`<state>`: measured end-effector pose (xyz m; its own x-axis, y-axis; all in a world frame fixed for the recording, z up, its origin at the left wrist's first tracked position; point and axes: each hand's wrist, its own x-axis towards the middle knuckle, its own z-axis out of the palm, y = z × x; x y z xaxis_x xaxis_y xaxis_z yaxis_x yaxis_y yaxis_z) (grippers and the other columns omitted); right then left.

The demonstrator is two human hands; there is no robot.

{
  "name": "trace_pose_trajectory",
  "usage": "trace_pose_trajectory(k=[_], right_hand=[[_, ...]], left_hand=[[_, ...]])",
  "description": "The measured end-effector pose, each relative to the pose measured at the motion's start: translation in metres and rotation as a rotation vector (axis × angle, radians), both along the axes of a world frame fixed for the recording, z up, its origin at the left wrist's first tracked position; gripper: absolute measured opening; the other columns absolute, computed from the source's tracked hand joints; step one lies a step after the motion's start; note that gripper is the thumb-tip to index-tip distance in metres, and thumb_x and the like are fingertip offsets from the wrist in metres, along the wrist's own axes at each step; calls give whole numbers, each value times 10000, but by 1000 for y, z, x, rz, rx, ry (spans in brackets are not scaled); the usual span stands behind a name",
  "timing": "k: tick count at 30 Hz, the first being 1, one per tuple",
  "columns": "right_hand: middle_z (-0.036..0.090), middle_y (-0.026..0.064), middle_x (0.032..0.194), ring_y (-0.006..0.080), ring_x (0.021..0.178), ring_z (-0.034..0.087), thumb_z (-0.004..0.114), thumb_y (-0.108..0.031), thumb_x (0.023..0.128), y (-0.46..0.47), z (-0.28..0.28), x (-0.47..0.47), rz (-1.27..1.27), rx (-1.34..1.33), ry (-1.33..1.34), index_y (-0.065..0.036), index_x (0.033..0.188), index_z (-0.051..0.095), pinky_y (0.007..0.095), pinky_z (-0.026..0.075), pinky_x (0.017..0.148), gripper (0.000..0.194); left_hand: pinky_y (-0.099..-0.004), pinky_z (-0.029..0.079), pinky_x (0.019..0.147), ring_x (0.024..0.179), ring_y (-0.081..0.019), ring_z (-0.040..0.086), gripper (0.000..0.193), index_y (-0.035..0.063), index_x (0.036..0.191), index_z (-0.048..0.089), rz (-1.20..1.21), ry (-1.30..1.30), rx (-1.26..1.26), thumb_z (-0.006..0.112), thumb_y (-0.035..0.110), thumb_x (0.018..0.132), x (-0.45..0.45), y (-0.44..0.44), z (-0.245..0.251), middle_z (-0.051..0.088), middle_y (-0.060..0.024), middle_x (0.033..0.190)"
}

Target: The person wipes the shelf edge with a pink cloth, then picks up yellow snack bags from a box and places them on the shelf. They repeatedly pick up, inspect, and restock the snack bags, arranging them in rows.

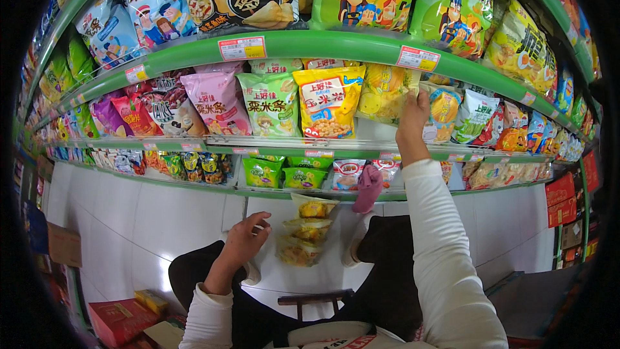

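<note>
My right hand (414,111) reaches to the middle shelf and pinches the right edge of a pale yellow snack bag (385,91). That bag stands beside a bright yellow and red snack bag (328,103). To the right of my hand is another snack bag (441,111) with a round yellow picture. My left hand (244,237) hovers low over the floor with its fingers apart, holding nothing. Close to its right, several clear-and-yellow snack packs (307,230) lie in an overlapping row on the tiles.
Green shelf edges (334,51) with price tags run across in front of me. A pink cloth (369,188) hangs over the bottom shelf's edge. Between my legs is a small wooden stool (315,297). Red boxes (121,317) sit at lower left, with a cardboard box (64,245) behind.
</note>
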<state>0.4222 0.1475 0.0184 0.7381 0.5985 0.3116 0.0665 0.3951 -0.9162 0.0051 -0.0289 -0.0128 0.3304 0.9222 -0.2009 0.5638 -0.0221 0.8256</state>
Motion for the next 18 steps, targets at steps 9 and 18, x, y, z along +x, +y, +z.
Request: trace_pose_trajectory(k=[9,18], right_hand=[[640,183,1139,268,1001,588,469,-57,937,53,2,18,-374,-60,-401,38,1193,538,343,439,892,281],[617,196,1124,285,971,587,476,-30,939,69,-17,16,-258,-8,-225,45,1171,538,352,444,890,252]], left_hand=[[-293,543,713,798,-165,662,354,34,1243,558,67,-18,57,622,32,895,4,3,4,676,-129,956],[-335,570,704,808,-267,699,356,61,1207,592,11,100,37,663,90,859,11,0,5,681,-160,1008]])
